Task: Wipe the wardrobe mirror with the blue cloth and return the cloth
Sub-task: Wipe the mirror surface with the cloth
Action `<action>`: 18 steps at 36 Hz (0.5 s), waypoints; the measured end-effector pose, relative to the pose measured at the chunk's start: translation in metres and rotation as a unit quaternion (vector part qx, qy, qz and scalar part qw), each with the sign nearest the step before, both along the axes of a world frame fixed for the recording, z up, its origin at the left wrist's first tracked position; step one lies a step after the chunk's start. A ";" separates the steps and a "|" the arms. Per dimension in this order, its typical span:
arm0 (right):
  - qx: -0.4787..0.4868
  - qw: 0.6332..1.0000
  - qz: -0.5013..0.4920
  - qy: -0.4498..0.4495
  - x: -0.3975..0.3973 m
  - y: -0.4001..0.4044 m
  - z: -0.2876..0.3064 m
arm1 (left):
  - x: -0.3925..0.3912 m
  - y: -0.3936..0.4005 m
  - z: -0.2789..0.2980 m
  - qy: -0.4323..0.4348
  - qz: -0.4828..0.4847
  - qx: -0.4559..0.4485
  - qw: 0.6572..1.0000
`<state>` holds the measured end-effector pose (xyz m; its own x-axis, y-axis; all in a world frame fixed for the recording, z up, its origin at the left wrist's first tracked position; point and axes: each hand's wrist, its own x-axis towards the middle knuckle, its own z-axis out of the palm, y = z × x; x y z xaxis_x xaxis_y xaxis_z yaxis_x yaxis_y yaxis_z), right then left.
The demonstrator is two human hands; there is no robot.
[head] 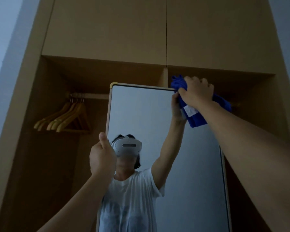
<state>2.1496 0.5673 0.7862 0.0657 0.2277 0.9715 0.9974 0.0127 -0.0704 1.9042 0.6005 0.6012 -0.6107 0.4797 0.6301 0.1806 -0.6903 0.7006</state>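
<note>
At the top right corner of the mirror [141, 114], the right hand [197, 92] presses the blue cloth [195, 119] against the glass, its fingers [206, 83] curled over the bunched fabric and clenched around it. The cloth is crumpled under the hand, with one fold poking up above the frame's top edge and the rest hanging below the wrist, where a white label shows on it. The glass reflects the same hand and cloth just to the left, touching their real counterparts.

The left hand [101, 158] grasps the mirror's left edge, lower down, thumb upright along the pale frame and the other fingers wrapped round behind it, out of sight. Both forearms are bare and reach upward from the bottom of the view.

The mirror is tall, with a thin light frame and rounded corners, and stands in front of an open wardrobe [107, 30] of tan wood whose upper cupboard doors are closed. In the left compartment, several wooden hangers [64, 118] hang close together on a rail [89, 95], well apart from both hands. In the reflection a person in a white T-shirt wears a white headset. The room is dim, with pale wall on either side of the wardrobe
</note>
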 end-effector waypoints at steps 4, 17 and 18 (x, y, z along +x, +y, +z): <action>0.035 0.994 0.047 -0.093 -0.050 0.001 -0.006 | 0.001 -0.004 0.001 0.001 0.004 -0.005 1.000; -0.084 0.971 0.102 -0.198 -0.187 -0.017 0.015 | -0.006 0.003 0.000 -0.034 -0.121 -0.009 0.992; -0.060 0.972 0.094 -0.206 -0.191 -0.014 0.009 | -0.008 0.004 0.001 -0.033 -0.140 -0.009 0.990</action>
